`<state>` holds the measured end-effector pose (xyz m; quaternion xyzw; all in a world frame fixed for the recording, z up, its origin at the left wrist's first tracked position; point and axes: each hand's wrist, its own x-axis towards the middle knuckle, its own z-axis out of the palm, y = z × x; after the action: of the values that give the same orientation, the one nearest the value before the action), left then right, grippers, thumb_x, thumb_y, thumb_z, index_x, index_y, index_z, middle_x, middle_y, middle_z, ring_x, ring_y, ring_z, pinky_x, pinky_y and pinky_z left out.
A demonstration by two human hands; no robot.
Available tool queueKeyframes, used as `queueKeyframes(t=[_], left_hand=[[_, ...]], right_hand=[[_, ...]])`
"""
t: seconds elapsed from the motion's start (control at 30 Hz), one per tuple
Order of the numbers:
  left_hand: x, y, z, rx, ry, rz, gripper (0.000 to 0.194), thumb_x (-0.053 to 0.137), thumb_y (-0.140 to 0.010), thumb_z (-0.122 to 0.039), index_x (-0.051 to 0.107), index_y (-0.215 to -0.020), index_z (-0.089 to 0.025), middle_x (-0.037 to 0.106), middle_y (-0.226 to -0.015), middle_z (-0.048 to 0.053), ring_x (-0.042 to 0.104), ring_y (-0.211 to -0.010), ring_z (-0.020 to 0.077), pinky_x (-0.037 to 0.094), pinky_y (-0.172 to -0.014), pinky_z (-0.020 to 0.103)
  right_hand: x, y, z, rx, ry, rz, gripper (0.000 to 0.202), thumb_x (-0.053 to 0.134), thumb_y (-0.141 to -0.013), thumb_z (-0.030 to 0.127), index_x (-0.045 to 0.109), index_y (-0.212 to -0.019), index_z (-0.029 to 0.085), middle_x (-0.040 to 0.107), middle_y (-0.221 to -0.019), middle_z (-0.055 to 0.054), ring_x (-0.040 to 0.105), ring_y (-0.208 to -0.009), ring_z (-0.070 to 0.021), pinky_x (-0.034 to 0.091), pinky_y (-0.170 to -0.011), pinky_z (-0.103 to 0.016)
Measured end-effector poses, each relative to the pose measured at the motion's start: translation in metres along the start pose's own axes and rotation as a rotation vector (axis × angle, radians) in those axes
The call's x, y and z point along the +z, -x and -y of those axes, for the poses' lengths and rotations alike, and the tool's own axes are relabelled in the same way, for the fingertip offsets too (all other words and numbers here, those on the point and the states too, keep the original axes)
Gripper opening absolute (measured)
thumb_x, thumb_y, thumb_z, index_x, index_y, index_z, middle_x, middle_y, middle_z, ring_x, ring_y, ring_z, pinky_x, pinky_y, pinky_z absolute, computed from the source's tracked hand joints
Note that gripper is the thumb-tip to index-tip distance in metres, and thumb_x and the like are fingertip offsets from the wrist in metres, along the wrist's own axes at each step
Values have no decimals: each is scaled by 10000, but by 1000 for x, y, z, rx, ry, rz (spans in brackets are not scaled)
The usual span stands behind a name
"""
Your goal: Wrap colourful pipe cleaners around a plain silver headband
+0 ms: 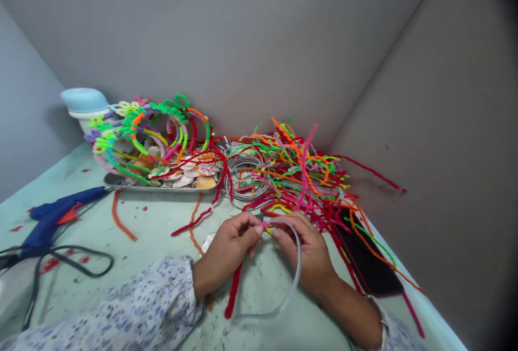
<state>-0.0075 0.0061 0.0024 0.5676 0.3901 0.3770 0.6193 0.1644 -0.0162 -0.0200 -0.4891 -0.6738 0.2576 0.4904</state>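
Note:
A pale, see-through plastic headband point(298, 264) curves down from between my hands to the table. At its upper end is a small bit of pink pipe cleaner point(265, 224). My left hand point(234, 237) pinches at this pink bit with thumb and forefinger. My right hand point(305, 248) has its fingers closed on the headband just beside it. A yellow strand shows near the right fingertips, partly hidden. Below my left hand a red pipe cleaner point(233, 291) lies on the table.
Finished-looking pipe-cleaner headbands point(162, 124) rest on a metal tray point(162, 189) of seashells. Coiled wire point(246, 173) and a tangled pipe-cleaner heap point(307, 162) lie beyond my hands. A blue glue gun point(56, 218) is left, a black phone point(370, 262) right, a blue-lidded container point(84, 102) behind.

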Motion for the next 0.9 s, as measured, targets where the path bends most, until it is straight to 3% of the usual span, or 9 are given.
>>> queueKeyframes(t=[0.4, 0.9], left_hand=[[0, 1, 1, -100, 36, 69, 170, 546, -818, -297, 539, -728, -153, 505, -588, -39, 418, -439, 63, 320, -443, 191], [-8, -5, 7, -230, 151, 181, 140, 623, -735, -289, 596, -721, -152, 537, -524, -35, 418, -398, 62, 311, -391, 176]], right_hand=[[-2, -2, -4, -175, 83, 58, 213, 577, -844, 121, 677, -982, 248, 638, -970, -48, 601, -935, -175, 493, -826, -309], [-7, -2, -5, -279, 116, 159, 189, 500, -881, 125, 620, -980, 232, 616, -958, -56, 589, -911, -180, 488, -786, -322]])
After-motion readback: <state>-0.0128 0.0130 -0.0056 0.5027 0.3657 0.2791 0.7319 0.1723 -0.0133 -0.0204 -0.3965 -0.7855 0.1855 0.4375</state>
